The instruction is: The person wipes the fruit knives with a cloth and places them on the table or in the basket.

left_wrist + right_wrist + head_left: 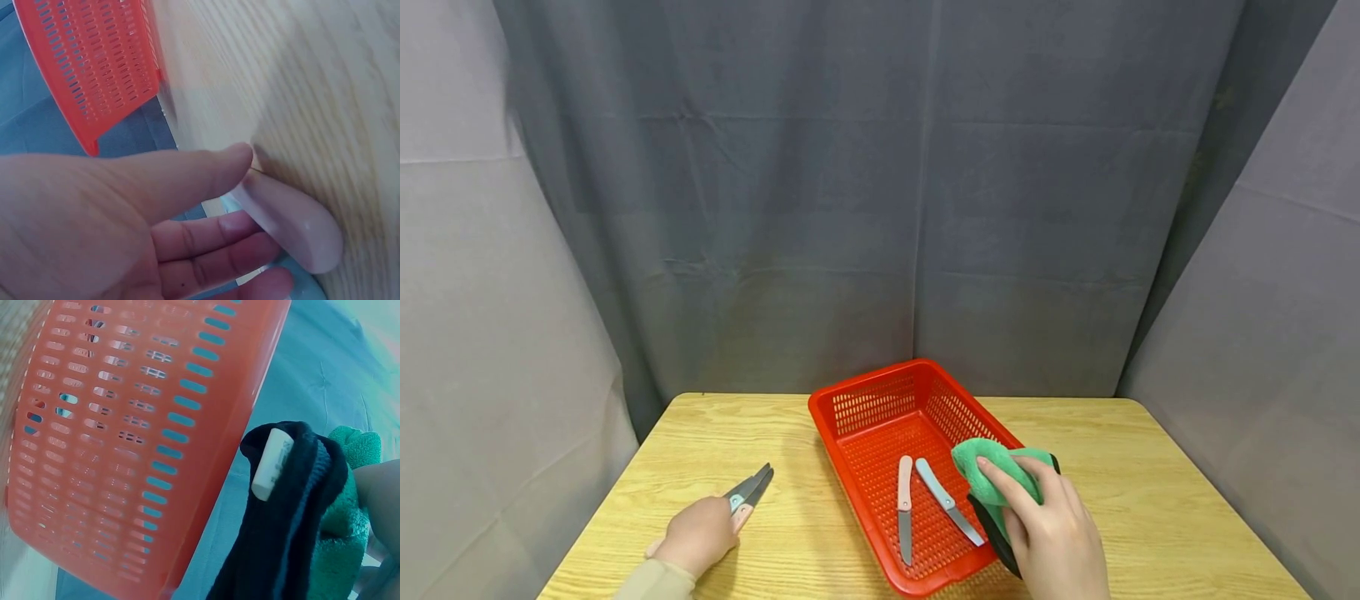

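Note:
My left hand is low over the left part of the table. It holds two knives together, one with a pink handle and one with a light blue handle, their grey blades pointing away to the right. The fingers partly hide the blue handle. At the right rim of a red plastic basket, my right hand grips a folded green cloth with a dark border and a white tag. Inside the basket lie a pink-handled knife and a blue-handled knife, side by side.
The wooden table has rounded far corners. Behind it hangs a grey curtain, with pale cloth panels at the left and right sides. The perforated basket stands slantwise near the middle of the table.

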The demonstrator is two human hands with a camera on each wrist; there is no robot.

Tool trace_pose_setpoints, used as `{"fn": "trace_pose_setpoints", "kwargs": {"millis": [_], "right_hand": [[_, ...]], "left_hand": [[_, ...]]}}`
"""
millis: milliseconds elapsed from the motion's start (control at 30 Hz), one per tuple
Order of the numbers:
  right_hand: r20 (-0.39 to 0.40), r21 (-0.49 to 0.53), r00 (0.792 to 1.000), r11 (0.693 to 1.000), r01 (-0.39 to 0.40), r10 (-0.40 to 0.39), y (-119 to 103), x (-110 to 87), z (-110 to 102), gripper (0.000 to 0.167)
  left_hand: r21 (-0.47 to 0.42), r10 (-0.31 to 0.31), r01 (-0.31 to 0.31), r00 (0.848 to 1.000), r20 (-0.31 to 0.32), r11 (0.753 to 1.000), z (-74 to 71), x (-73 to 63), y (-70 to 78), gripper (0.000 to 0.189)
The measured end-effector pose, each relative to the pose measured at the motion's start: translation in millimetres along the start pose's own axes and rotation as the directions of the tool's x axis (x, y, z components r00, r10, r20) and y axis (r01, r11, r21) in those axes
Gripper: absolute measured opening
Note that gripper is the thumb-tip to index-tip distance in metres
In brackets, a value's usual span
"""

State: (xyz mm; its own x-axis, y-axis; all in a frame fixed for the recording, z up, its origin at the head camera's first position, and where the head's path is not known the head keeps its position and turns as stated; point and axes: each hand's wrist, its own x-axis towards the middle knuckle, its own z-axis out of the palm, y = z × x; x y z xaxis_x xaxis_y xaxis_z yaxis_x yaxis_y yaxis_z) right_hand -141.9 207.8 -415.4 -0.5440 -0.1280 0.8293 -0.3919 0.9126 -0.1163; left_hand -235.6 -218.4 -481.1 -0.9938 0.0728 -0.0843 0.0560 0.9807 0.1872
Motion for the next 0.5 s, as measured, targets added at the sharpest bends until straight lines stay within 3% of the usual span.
{"fn": "trace_pose_setpoints", "kwargs": {"millis": [200, 500], "right_hand": [[0.011, -0.003, 1.0, 1.0, -0.007, 0.007, -0.1, -0.2, 0.0, 0.075], [0.012, -0.004, 1.0, 1.0, -0.006, 0.006, 0.3, -0.5, -0.4, 0.077]], "left_hand": [[-0.008, -0.01, 0.011, 1.0, 0.018, 1.0, 2.3, 0.6, 0.4, 0.016], [-0.048, -0.043, 0.045, 0.998, 0.037, 0.998, -4.4, -3.7, 4.1, 0.046]]}}
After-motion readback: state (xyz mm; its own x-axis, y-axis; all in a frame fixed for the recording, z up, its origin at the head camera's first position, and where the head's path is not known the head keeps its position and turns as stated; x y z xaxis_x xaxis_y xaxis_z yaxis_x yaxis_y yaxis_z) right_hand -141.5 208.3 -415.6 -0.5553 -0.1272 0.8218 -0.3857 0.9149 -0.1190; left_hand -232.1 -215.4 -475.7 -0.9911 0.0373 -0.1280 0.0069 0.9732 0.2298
